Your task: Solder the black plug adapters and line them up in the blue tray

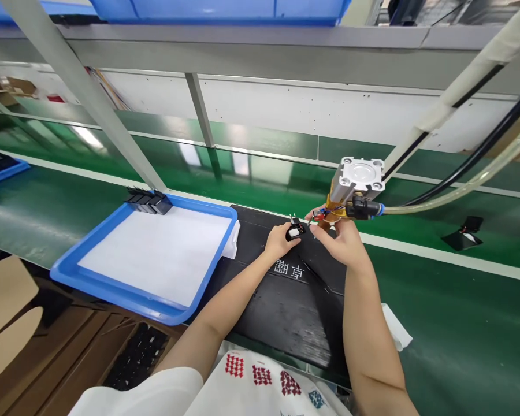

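Near the middle of the black mat, my left hand holds a small black part with prongs on top and a white piece in it. To its right, my right hand is raised with fingers closed around the lower end of an orange tool hanging under a silver pneumatic cylinder. Small red and blue pieces show at its fingertips. Thin black tweezers lie on the mat between my forearms.
A blue tray with a white liner stands at the left, several black housings at its back corner. Hoses run right from the cylinder. A black part lies on the green belt; a white cloth is beside my right forearm.
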Motion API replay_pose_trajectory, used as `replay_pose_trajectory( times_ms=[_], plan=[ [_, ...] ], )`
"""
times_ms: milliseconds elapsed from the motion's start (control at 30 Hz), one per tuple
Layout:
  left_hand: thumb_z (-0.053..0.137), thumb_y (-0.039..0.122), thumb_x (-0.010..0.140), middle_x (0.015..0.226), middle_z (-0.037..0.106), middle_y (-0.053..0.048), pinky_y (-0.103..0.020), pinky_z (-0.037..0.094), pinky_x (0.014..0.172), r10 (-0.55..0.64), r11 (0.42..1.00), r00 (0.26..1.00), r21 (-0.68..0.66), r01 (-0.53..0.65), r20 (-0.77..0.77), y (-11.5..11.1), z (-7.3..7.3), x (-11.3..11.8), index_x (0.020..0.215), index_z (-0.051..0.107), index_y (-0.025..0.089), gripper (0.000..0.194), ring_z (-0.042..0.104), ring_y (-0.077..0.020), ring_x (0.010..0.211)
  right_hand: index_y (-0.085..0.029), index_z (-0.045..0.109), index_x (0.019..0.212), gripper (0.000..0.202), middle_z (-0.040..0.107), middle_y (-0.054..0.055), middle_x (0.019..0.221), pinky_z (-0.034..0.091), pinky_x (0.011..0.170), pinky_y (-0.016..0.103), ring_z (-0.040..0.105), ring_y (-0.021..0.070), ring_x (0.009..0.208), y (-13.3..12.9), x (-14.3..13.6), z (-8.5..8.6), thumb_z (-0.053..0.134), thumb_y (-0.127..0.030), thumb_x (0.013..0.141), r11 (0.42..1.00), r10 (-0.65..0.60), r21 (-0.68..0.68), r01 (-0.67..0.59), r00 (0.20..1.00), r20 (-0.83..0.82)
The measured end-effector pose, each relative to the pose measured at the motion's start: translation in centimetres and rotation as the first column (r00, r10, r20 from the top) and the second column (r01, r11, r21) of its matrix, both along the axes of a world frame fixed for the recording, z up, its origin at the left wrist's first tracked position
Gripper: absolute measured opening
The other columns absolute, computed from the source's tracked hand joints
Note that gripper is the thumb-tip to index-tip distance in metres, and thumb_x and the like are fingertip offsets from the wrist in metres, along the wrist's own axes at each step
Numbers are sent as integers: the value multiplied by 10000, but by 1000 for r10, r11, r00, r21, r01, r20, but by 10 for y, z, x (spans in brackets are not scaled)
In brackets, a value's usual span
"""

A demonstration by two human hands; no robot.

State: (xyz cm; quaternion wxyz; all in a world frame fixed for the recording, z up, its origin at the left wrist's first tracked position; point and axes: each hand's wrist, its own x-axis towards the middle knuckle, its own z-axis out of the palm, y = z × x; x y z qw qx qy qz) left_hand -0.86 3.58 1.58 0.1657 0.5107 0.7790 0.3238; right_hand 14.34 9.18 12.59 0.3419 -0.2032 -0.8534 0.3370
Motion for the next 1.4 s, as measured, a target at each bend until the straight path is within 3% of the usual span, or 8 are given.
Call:
replay_pose_trajectory(
  times_ms=[100, 233, 367, 500, 700, 933, 1200, 1400],
  plan=[
    [721, 297, 810, 1083, 719, -71, -377, 494, 937, -48, 998, 999, 49, 48, -9, 1, -3, 1, 1099, 667, 188, 313, 639, -263, 1045, -215, 588, 935, 190, 683, 67, 925, 531, 671, 344, 645, 201, 763, -7, -11, -7, 639, -372, 841, 999, 8, -50, -13, 995, -98],
    [687, 295, 829, 1033, 727, -35, -322, 516, 847, -77, 997, 995, 28, 76, 57, -6, -1, 2, 1181, 646, 239, 358, 669, -241, 980, -244, 518, 899, 235, 635, 19, 868, 545, 650, 314, 638, 174, 749, -14, -22, -14, 701, -356, 804, 995, 10, -95, -40, 955, -297],
    [671, 298, 832, 1020, 723, -25, -311, 516, 833, -101, 995, 992, 11, 101, 73, -12, 4, 5, 1169, 655, 266, 339, 675, -248, 994, -247, 497, 855, 254, 608, -1, 824, 533, 592, 277, 624, 158, 728, -16, -27, -17, 729, -323, 790, 997, 10, -68, -39, 926, -378],
    [672, 312, 819, 1067, 727, -24, -315, 522, 850, -153, 987, 980, 73, 144, 124, -13, 5, 7, 1204, 640, 259, 390, 678, -245, 984, -258, 491, 894, 279, 612, -5, 832, 538, 608, 294, 620, 162, 720, -15, -27, -19, 742, -314, 784, 999, -16, -43, 0, 927, -376],
    [684, 313, 795, 1020, 735, -14, -304, 526, 833, -220, 971, 960, 131, 199, 173, -13, 2, 6, 1208, 631, 252, 421, 677, -223, 928, -262, 501, 921, 313, 596, 0, 802, 523, 627, 332, 608, 178, 706, -12, -26, -23, 729, -435, 794, 993, -118, -9, 121, 942, -313],
    [698, 315, 776, 997, 729, -24, -292, 522, 818, -269, 948, 931, 237, 211, 248, -13, -1, 6, 1149, 656, 207, 390, 677, -217, 905, -266, 509, 946, 235, 602, 9, 841, 518, 638, 331, 610, 179, 731, -11, -25, -24, 695, -352, 832, 993, -107, 20, 120, 939, -326],
    [726, 312, 756, 967, 731, -16, -290, 523, 814, -277, 949, 905, 241, 205, 323, -12, -2, 7, 1133, 658, 199, 399, 681, -211, 886, -270, 476, 994, 233, 621, -2, 848, 514, 583, 306, 615, 155, 662, -11, -25, -23, 655, -343, 864, 998, -56, 3, 61, 934, -353],
    [718, 318, 761, 981, 732, -23, -306, 524, 824, -288, 947, 895, 242, 212, 342, -13, -1, 7, 1153, 646, 200, 415, 680, -219, 895, -285, 471, 989, 301, 612, 2, 869, 538, 645, 334, 630, 171, 733, -11, -23, -20, 716, -321, 819, 1000, -15, 10, 20, 937, -348]
  ],
)
